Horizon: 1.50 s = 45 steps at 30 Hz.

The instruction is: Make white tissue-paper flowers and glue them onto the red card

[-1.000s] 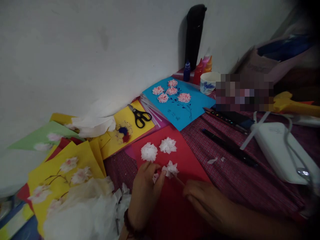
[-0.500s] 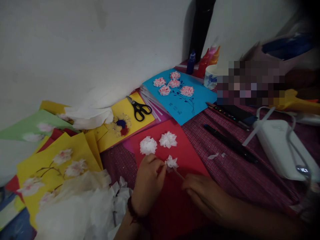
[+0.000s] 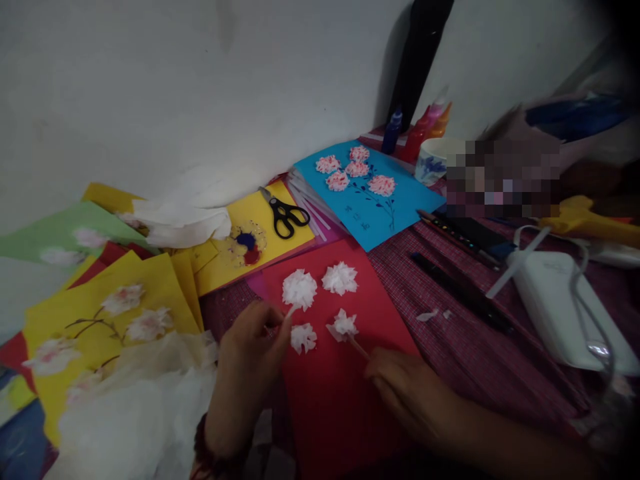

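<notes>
A red sheet of paper (image 3: 345, 413) lies in front of me with several white crumpled-tissue flowers (image 3: 299, 289) on it. My right hand (image 3: 407, 390) grips a thin stick (image 3: 359, 347), whose far tip touches or reaches under the small tissue flower (image 3: 345, 323) at the middle right. My left hand (image 3: 253, 363), with a dark beaded bracelet at the wrist, is left of the sheet. Thumb and finger pinch a small white piece of tissue paper (image 3: 292, 311) just below the upper left flower. Beside those fingertips sits another small tissue flower (image 3: 304, 338).
Black-handled scissors (image 3: 284, 215) rest on a paint-spotted yellow sheet (image 3: 220, 280). Behind is a blue sheet (image 3: 367, 230) with pink-white flowers. White tissue (image 3: 145, 407) piles up at lower left. Pens (image 3: 460, 293), a power bank (image 3: 560, 300) and a cup (image 3: 430, 163) stand or lie right.
My left hand has moved left, away from the middle-right flower, uncovering the small flower at lower left. My right hand keeps its place with the stick. The view has shifted slightly.
</notes>
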Tool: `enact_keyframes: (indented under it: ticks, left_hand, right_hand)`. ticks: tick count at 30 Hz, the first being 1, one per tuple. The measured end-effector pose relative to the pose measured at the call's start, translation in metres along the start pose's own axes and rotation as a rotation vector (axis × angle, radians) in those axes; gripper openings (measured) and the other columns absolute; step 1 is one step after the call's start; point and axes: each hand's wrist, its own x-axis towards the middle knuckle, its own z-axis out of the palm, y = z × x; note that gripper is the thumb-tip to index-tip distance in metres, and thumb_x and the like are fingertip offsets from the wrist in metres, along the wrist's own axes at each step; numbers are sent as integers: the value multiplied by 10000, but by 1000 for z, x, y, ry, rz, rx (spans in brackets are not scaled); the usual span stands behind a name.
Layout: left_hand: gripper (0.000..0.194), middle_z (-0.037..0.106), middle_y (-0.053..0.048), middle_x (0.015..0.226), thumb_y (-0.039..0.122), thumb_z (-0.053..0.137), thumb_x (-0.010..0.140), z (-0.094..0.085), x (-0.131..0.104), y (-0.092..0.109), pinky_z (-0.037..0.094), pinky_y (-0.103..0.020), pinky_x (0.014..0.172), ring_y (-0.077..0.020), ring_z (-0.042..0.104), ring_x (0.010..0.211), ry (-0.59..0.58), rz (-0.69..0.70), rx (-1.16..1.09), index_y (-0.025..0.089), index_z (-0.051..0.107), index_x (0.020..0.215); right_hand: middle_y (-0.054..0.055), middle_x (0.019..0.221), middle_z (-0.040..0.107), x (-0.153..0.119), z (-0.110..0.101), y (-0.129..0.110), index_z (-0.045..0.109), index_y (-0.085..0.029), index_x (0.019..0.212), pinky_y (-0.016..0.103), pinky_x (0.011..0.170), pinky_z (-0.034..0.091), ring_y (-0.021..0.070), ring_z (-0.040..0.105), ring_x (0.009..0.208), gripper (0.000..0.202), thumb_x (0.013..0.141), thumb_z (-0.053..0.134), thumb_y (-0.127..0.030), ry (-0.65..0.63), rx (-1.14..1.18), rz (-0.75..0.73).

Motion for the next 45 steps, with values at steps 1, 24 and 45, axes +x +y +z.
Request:
enact_keyframes:
  ticks: [1,24,45]
  left_hand:
    - [177,519,48,616,205,552,811,-3,0,1,360,-226,548,-108,486,559,28,-30,8,198,489,646]
    - [130,558,-5,737,81,478,760,3,3,-6,389,-293,684,-186,536,763,-10,136,25,197,528,728]
    - [120,590,15,633,269,571,793,29,-40,-61,408,-231,575,-142,547,615,-261,-340,-507,169,618,746]
  right_hand:
    - [17,790,553,0,2,-1,465,-198,852,271,637,377,145,507,689,174,925,345,-94,-7,-56,2]
    - [2,802,564,-1,2,-23,494,-193,803,257,606,368,131,509,671,160,905,432,-86,-97,-294,54]
    - [18,777,620,8,-31,-14,578,-228,768,282,670,468,163,602,739,320,976,344,-293,207,217,179]
